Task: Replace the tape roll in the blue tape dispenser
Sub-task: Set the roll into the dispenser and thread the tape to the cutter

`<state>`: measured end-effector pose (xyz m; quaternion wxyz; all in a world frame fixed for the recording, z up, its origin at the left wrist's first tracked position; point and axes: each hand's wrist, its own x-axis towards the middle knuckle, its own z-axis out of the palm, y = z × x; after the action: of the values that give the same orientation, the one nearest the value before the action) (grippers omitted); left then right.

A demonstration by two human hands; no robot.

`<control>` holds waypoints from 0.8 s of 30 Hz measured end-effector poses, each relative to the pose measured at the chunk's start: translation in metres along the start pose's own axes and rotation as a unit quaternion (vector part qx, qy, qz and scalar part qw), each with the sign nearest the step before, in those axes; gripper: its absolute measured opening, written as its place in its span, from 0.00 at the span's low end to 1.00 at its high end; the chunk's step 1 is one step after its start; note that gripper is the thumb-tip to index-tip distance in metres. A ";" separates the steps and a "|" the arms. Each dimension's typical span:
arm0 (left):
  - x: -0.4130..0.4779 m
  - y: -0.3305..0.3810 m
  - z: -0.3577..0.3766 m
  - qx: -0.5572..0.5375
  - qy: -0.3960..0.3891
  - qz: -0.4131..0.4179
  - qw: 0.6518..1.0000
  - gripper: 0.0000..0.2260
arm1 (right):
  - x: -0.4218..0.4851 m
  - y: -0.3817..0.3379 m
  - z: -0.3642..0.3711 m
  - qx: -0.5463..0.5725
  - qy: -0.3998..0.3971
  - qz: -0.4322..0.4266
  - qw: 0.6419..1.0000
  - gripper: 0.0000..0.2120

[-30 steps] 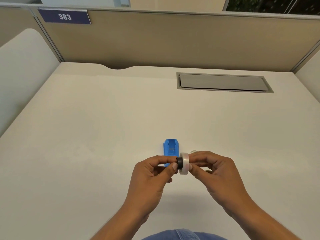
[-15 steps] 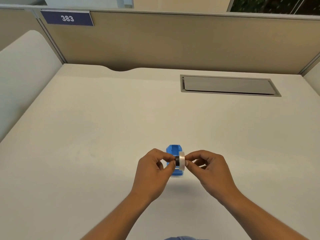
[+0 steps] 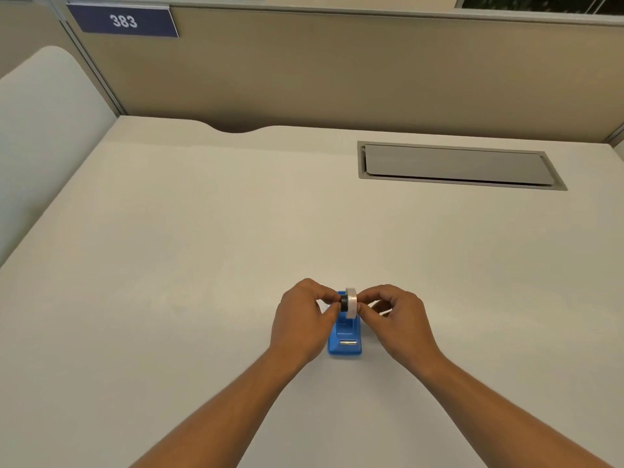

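Note:
A small blue tape dispenser (image 3: 345, 339) stands on the pale desk (image 3: 202, 265), its metal cutter at the near end. Just above its far end I hold a white tape roll (image 3: 351, 303) on edge, with a black hub (image 3: 343, 303) sticking out of its left side. My left hand (image 3: 300, 319) pinches the black hub with thumb and fingertips. My right hand (image 3: 395, 315) pinches the right side of the roll. Whether the roll touches the dispenser's cradle is hidden by my fingers.
A grey cable hatch (image 3: 456, 165) is set flush into the desk at the back right. Beige partition walls (image 3: 337, 72) close the back, with a blue plate reading 383 (image 3: 123, 21). A white curved side panel (image 3: 40, 130) stands at the left.
Both hands have carried the roll and hub away from me, from over the dispenser's near end to above its far end. The dispenser's cutter end has come into view.

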<state>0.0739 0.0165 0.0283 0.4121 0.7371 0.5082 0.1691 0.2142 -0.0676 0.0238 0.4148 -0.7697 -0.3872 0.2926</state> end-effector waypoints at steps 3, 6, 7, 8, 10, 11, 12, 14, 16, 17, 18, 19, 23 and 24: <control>0.004 -0.002 0.002 0.006 0.002 0.006 1.000 0.04 | 0.003 0.003 0.001 0.002 0.003 -0.008 1.000 0.07; 0.006 -0.003 0.003 0.008 0.006 0.005 1.000 0.04 | 0.007 0.005 0.001 -0.005 0.000 -0.011 1.000 0.07; 0.007 -0.003 0.004 0.011 0.007 0.002 1.000 0.04 | 0.009 0.006 0.001 -0.011 -0.002 -0.010 1.000 0.07; 0.007 -0.004 0.005 0.016 0.008 -0.001 1.000 0.04 | 0.010 0.007 0.002 -0.017 -0.005 -0.009 1.000 0.06; 0.007 -0.005 0.006 0.025 0.006 -0.004 1.000 0.04 | 0.010 0.009 0.003 -0.024 -0.012 -0.006 1.000 0.05; 0.006 -0.006 0.007 0.031 0.006 -0.003 0.999 0.04 | 0.011 0.009 0.003 -0.025 -0.016 -0.005 1.000 0.05; 0.006 -0.007 0.007 0.039 0.007 0.000 0.999 0.04 | 0.011 0.010 0.004 -0.024 -0.018 -0.003 1.000 0.05; 0.006 -0.009 0.007 0.050 0.008 0.009 0.999 0.04 | 0.011 0.010 0.004 -0.024 -0.022 0.000 0.999 0.06; 0.007 -0.010 0.008 0.055 0.009 0.016 0.998 0.04 | 0.010 0.010 0.003 -0.027 -0.031 0.000 0.999 0.11; 0.007 -0.010 0.008 0.059 0.010 0.017 0.998 0.04 | 0.010 0.010 0.001 -0.032 -0.042 -0.002 0.999 0.15; 0.008 -0.011 0.008 0.064 0.011 0.019 0.998 0.04 | 0.009 0.010 0.000 -0.042 -0.057 -0.007 0.997 0.19; 0.008 -0.011 0.008 0.067 0.012 0.020 0.997 0.04 | 0.009 0.010 -0.003 -0.057 -0.073 -0.016 0.996 0.23; 0.009 -0.014 0.008 0.058 0.012 0.027 0.998 0.03 | 0.011 0.006 -0.007 -0.146 -0.100 -0.064 0.982 0.26; 0.009 -0.014 0.008 0.056 0.012 0.026 0.998 0.03 | 0.011 0.004 -0.008 -0.165 -0.098 -0.075 0.978 0.25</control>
<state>0.0749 0.0231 0.0110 0.3599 0.7697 0.5025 0.1599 0.2276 -0.0627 0.0225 0.2626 -0.7640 -0.5257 0.2665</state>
